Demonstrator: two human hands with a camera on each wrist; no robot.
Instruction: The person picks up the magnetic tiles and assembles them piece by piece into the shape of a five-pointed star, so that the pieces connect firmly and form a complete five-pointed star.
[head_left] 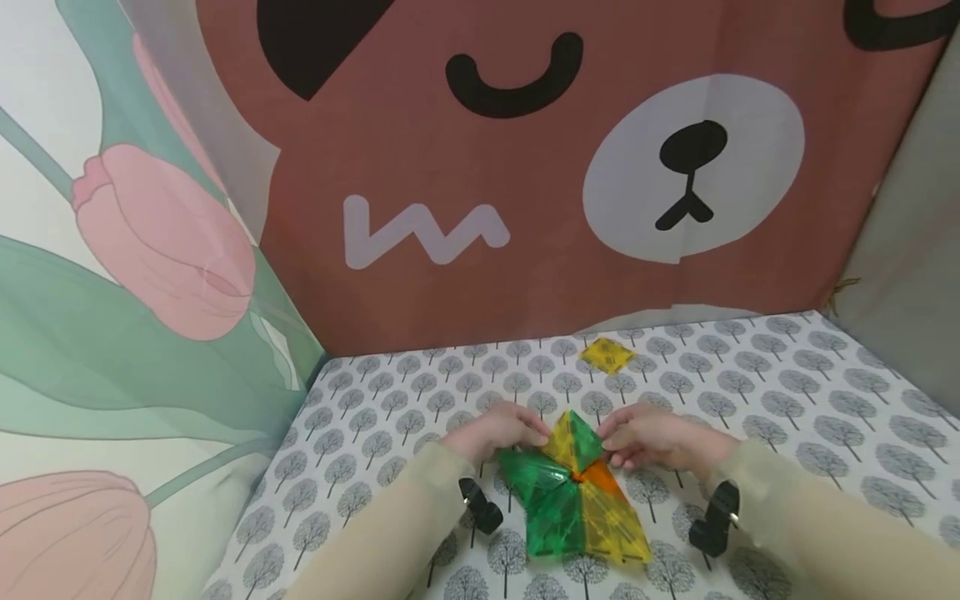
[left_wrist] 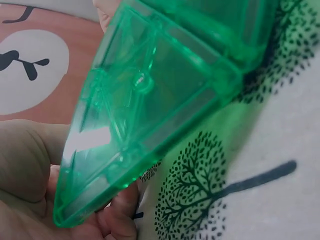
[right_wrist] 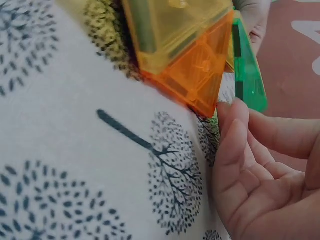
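Several translucent magnetic tiles meet at their points in a star shape on the table. At its far end, a yellow triangular tile (head_left: 558,443) stands tilted up beside a green triangular tile (head_left: 586,440). My left hand (head_left: 501,428) pinches the yellow tile's outer edge; in the left wrist view a nearer green tile (left_wrist: 145,90) partly hides its fingers. My right hand (head_left: 651,437) holds the far green tile's outer corner between thumb and fingers. An orange tile (right_wrist: 200,70) lies just beside those fingertips. Green tiles (head_left: 555,521) and yellow ones (head_left: 615,523) form the near side.
Toward the back of the table lies a separate yellow tile (head_left: 607,355). Tree-print cloth (head_left: 405,425) covers the table. A bear-print curtain (head_left: 525,292) hangs along the back edge, and a flower-print one (head_left: 165,242) on the left. Each wrist wears a black band.
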